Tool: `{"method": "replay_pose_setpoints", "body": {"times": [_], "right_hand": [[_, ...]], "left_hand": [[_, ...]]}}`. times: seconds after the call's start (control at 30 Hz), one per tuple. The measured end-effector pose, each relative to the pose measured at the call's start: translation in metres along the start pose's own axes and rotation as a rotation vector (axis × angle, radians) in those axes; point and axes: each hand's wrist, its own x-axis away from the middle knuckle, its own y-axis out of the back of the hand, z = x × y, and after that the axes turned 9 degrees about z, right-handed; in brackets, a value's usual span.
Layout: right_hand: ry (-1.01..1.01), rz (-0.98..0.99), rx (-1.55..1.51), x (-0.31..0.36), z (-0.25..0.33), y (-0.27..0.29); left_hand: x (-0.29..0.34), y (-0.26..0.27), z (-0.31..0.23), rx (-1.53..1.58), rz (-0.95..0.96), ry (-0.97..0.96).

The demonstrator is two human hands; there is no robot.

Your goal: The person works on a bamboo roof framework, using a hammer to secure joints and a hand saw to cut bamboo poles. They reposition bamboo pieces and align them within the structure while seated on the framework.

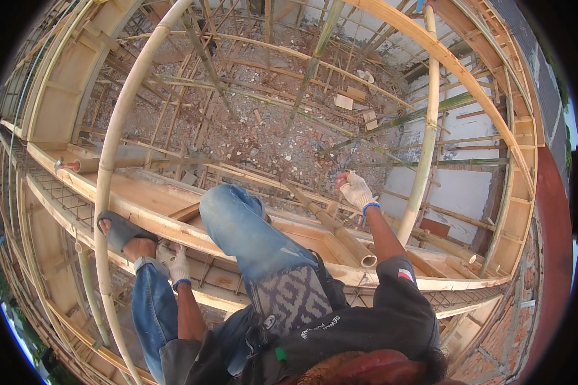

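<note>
My left hand [175, 263], in a pale knit work glove with a blue cuff, is low beside my sandalled foot [127, 236], at the edge of the long wooden formwork board [151, 221]. Its fingers are curled; what they grip, if anything, is hidden. My right hand [358, 192], in a matching glove with bare fingertips, is raised to the right of my bent knee, over the formwork. Those fingers are curled in too, and nothing clearly shows in them. Beneath the right hand lies a cut bamboo pole [343, 237]. Steel reinforcement bars [209, 269] run between the boards under me.
Upright bamboo poles stand at left [125, 115] and right [428, 128]. A curved wooden strip [456, 54] arches at the upper right. Far below is rubble-strewn ground [257, 138] crossed by bamboo props. A brick wall [517, 321] borders the lower right.
</note>
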Motion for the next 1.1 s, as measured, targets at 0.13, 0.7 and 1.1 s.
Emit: {"method": "replay_pose_setpoints", "body": {"times": [0.13, 0.7, 1.1], "right_hand": [[-0.013, -0.130, 0.120, -0.093, 0.038, 0.059], [0.166, -0.434, -0.978, -0.161, 0.142, 0.273], [0.359, -0.649, -1.208, -0.197, 0.187, 0.353]], "left_hand": [[0.069, -0.010, -0.095, -0.433, -0.091, 0.130], [0.077, -0.031, 0.012, -0.078, 0.574, 0.143], [0.076, -0.018, 0.024, -0.295, 0.430, -0.382]]}}
